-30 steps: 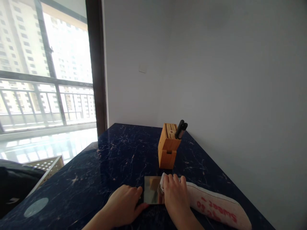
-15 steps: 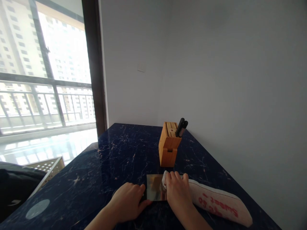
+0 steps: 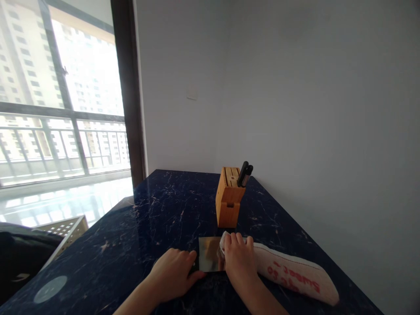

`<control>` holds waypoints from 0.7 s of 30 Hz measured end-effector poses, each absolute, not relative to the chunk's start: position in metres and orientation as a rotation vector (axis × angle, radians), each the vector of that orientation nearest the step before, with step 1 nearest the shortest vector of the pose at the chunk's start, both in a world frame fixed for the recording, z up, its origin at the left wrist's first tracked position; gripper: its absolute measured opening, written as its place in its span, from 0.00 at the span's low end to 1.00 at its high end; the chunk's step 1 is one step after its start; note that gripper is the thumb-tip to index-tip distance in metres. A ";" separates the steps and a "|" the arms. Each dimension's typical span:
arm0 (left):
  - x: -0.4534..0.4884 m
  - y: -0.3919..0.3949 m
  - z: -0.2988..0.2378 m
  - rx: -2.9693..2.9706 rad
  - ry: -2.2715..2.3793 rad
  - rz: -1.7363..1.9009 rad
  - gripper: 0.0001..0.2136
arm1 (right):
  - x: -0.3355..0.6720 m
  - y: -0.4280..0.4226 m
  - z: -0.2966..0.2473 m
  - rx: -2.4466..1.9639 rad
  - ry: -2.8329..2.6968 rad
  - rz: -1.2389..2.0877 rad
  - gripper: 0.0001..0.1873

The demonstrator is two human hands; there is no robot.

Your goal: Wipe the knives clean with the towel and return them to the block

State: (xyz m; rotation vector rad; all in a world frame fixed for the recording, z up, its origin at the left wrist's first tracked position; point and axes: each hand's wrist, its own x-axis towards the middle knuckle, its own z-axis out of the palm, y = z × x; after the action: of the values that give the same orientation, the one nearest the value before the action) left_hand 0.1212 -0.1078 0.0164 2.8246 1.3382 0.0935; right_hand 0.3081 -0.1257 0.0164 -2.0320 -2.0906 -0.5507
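1. Left hand [image 3: 173,273]: rests on the table at the near left edge of the plate, fingers curved and partly closed, fingertips at or touching that edge. Whether it has a firm hold cannot be told from this angle.
2. Right hand [image 3: 239,262]: fingers bent and closed down over the cloth, pressing it against the right part of the plate.
3. Polished steel plate [image 3: 208,254]: flat, mirror-bright and lying on the table between both hands, directly in front of the knife block. It may be a cleaver blade, but the hands hide too much to say.
4. Crumpled white cloth [image 3: 224,242]: bunched beneath the right hand's fingers, on the plate's upper right part.
5. Padded white sleeve [image 3: 295,275]: long, with red lettering and a stitched edge, lying just right of the right hand.
6. Bamboo knife block [image 3: 228,205]: upright, just beyond the plate, with two black knife handles [image 3: 244,173] standing at its far corner.
7. Dark blue marble table [image 3: 108,249]: veined pale, bearing all the above, its far end against a white wall.
8. Surroundings: a perforated metal crate [image 3: 67,227] and a black bag [image 3: 19,258] sit beyond the table's left edge, near a balcony window [image 3: 88,87].
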 end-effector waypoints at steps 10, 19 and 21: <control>0.120 -0.111 0.012 2.771 1.404 0.154 0.21 | 0.314 -0.125 0.013 -1.850 -2.044 -0.524 0.11; 0.121 -0.116 0.013 2.731 1.413 0.208 0.19 | 0.300 -0.126 0.010 -1.656 -2.109 -0.394 0.11; 0.121 -0.116 0.013 2.719 1.417 0.230 0.19 | 0.310 -0.122 0.013 -1.765 -2.029 -0.452 0.10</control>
State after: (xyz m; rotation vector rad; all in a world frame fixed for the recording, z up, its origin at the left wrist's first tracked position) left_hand 0.1214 -0.1165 0.0133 2.7192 1.4169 0.2297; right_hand 0.3104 -0.1216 0.0129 -1.7646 -2.0295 -0.4517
